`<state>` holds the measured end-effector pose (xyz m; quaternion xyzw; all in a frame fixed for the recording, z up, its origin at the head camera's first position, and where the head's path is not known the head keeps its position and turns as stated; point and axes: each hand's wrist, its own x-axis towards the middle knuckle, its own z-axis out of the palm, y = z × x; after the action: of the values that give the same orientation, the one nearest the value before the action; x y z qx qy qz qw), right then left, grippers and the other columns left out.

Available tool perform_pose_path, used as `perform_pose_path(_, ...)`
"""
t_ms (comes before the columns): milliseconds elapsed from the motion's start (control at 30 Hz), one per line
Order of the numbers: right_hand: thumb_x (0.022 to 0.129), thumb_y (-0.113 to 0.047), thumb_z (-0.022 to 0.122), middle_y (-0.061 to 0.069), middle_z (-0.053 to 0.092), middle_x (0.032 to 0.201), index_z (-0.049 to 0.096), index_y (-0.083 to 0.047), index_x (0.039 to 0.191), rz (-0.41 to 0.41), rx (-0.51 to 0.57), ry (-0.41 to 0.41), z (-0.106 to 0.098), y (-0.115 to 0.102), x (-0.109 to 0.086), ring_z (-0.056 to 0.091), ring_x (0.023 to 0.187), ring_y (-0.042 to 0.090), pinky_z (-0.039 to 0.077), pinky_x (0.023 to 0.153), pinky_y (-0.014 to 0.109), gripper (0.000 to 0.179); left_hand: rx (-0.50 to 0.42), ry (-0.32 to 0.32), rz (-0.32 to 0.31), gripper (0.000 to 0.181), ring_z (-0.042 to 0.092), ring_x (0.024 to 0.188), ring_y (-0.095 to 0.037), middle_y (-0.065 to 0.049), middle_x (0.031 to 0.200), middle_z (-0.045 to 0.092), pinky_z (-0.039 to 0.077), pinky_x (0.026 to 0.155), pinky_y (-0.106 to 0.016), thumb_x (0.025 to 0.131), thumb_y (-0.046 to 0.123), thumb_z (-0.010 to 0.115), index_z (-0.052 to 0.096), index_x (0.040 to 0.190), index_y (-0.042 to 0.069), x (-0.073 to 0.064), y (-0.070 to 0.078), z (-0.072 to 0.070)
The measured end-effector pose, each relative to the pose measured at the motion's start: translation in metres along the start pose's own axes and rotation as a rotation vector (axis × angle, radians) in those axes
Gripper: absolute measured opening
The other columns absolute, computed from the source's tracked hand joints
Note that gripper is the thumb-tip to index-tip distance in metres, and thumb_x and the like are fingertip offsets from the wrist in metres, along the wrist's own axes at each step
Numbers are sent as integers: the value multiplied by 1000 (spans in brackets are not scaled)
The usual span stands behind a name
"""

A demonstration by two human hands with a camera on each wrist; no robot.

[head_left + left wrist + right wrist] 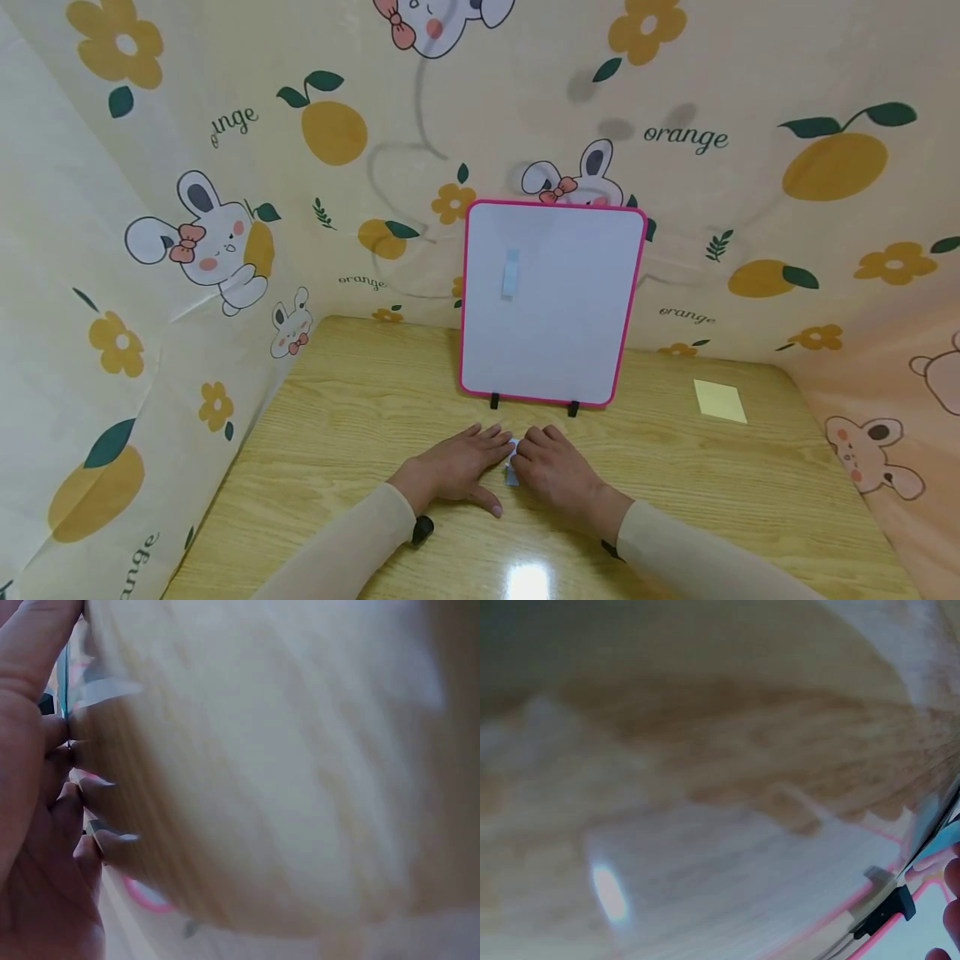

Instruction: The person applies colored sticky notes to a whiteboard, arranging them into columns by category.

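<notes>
Evidently we are busy with a small, flat, pale blue-white strip (512, 477) that sits on the light wood-grain surface (360, 400), between our left hand (459, 467) and right hand (555, 469), just in front of the upright white board with a bright pink rim (555, 350). We judge it to be paper or thin film, so it should be very light, bendy, easily creased and a little slippery on the smooth wood. We would take hold at an edge, between thumb and fingertip, with flat fingers steadying the opposite side, since a hard tug could tear or buckle it. As for looks, its near end shows a soft grey-blue and its upper part is paler, but our fingers cover much of it and we cannot make out the full outline. Our left hand lies flat, fingers straight and thumb spread, fingertips close against the strip; our right hand is curled over the other side and seems to pinch it. On the board we see a narrow pale blue rectangle (511, 277), nearly vertical.
</notes>
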<state>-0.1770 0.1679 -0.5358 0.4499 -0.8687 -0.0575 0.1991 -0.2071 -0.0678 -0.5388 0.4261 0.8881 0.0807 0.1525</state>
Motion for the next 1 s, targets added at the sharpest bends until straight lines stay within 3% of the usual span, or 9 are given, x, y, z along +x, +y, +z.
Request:
perform_pose_path(400, 89, -17, 81, -1, 66, 91, 65, -13, 88, 13, 25, 40, 2, 1, -1, 54, 91, 19, 46, 80, 35, 17, 16, 14, 7, 109, 14, 164, -20, -1, 176, 23, 14, 136, -42, 86, 78, 64, 29, 168, 16, -1, 0, 0)
perform_pose_path(733, 98, -15, 66, 0, 61, 94, 61, -11, 101, 54, -4, -29, 3, 1, -1, 52, 91, 20, 46, 78, 35, 8, 13, 13, 7, 107, 15, 164, -20, -1, 176, 24, 15, 136, -42, 86, 77, 65, 30, 168, 17, -1, 1, -1)
perform_pose_path(1000, 98, -20, 72, -1, 54, 85, 54, -12, 91, 48, -28, -5, 5, 1, -1, 47, 84, 19, 42, 72, 31, 21, 14, 8, 0, 106, 14, 165, -20, 0, 176, 24, 16, 135, -41, 86, 77, 65, 31, 168, 19, -1, 2, -2)
